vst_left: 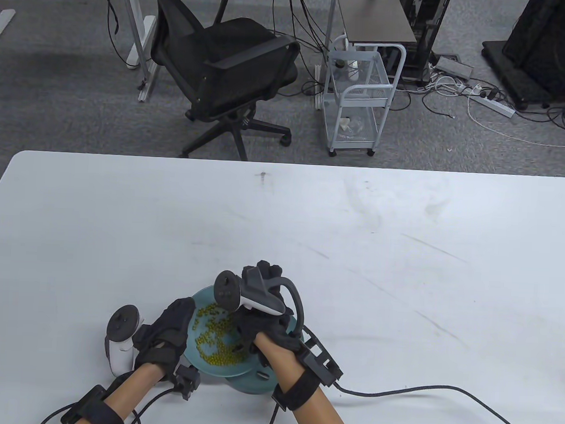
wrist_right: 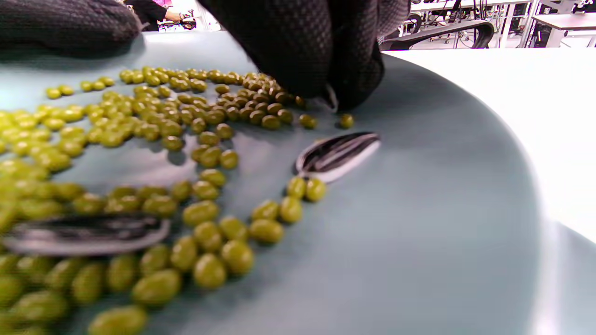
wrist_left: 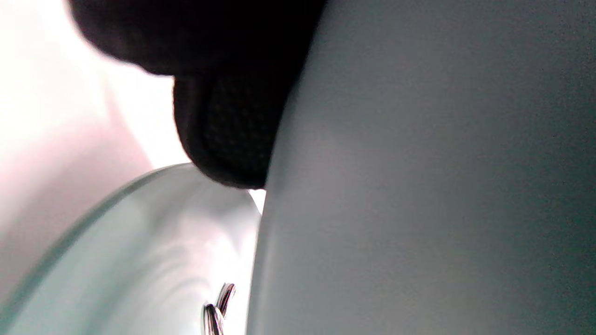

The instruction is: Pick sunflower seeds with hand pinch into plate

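While your right hand (wrist_right: 326,60) pinches a sunflower seed (wrist_right: 331,97) low over the upper plate (vst_left: 238,367), left hand (vst_left: 167,336) steadying its rim, green beans (wrist_right: 139,135) crowd close; a loose pinch could drop it among them.

Hidden/unclear bits, w/ views noted

Right gloved hand (vst_left: 264,314) & tracker cover part of the teal round plate (vst_left: 196,358); lower teal plate (vst_left: 256,384) mostly underneath. Right wrist view: striped sunflower seed at left (wrist_right: 84,232) blurred, fingertips (wrist_right: 326,83) hide whatever they pinch. Left wrist view: too close, dark fingertip (wrist_left: 228,139) out of focus.
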Tool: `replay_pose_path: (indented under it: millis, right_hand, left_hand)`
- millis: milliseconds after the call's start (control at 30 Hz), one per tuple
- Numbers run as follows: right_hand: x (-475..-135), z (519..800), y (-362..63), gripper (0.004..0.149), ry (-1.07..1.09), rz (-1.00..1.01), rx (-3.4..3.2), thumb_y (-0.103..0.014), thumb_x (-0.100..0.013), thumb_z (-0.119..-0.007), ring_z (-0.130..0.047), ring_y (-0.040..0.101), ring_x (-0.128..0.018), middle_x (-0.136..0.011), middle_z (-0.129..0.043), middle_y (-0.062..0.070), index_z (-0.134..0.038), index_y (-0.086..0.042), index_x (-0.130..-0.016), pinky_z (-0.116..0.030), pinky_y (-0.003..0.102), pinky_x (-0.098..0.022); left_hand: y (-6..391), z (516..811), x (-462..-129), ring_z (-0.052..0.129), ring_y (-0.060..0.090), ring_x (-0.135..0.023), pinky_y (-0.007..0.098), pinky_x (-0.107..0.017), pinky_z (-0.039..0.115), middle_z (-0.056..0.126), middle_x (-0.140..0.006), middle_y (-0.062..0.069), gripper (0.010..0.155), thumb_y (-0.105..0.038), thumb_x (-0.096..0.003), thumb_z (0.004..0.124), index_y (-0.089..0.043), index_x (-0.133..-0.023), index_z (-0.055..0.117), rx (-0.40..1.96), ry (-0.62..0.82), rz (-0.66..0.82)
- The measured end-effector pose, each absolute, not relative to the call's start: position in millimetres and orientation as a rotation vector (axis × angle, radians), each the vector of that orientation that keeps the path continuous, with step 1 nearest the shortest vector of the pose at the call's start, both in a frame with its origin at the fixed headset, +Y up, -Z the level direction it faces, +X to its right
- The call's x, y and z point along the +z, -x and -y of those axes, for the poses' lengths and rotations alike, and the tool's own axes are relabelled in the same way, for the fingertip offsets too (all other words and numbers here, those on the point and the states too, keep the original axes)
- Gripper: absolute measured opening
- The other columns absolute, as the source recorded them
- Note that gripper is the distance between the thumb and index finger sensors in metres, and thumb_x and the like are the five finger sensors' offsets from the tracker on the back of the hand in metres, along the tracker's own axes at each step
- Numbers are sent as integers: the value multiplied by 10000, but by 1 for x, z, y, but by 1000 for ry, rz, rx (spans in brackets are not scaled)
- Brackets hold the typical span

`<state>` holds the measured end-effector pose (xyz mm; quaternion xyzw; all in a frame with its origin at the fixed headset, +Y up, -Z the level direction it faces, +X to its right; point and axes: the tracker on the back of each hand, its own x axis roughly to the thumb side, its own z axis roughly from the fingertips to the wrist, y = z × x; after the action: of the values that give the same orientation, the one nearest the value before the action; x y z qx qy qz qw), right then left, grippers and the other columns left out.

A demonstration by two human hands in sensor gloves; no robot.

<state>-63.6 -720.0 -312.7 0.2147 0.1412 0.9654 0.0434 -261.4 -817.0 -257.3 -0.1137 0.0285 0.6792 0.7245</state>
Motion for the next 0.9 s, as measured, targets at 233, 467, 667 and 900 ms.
replay_pose_path:
  millis: [233,467,667,900]
  right_hand:
    - [-312,717,61,356,-650,-358,2953,-138,-538,-907,-333,675,-1001,-1115,-488,339,-883,131,-770,-259,794,-663]
    - [-309,704,57,355,-666,-324,2872,-147,-540,-907,-325,670,-1008,-1123,-476,332,-887,118,-776,-251,793,-668]
    - [-305,679,45,354,-653,-229,2789,-148,-541,-907,-321,674,-1006,-1124,-471,335,-889,114,-778,-249,793,-668]
    - [-293,650,26,355,-622,-126,2700,-153,-548,-901,-308,684,-1000,-1125,-460,345,-884,109,-787,-243,796,-664]
  left_hand:
    - [262,817,-259,1062,216,-297,279,-175,889,924,-669,148,486,-469,-642,603,-95,-952,604,1510,261,-38]
    - [262,814,-259,1061,202,-314,278,-185,882,921,-683,127,480,-477,-647,591,-114,-962,594,1529,269,-25]
    - [266,808,-258,1057,202,-311,277,-182,878,920,-681,126,478,-475,-648,590,-114,-961,593,1517,239,-29]
    - [273,806,-258,1054,203,-314,277,-185,875,915,-685,127,480,-480,-649,586,-118,-964,588,1539,216,-51]
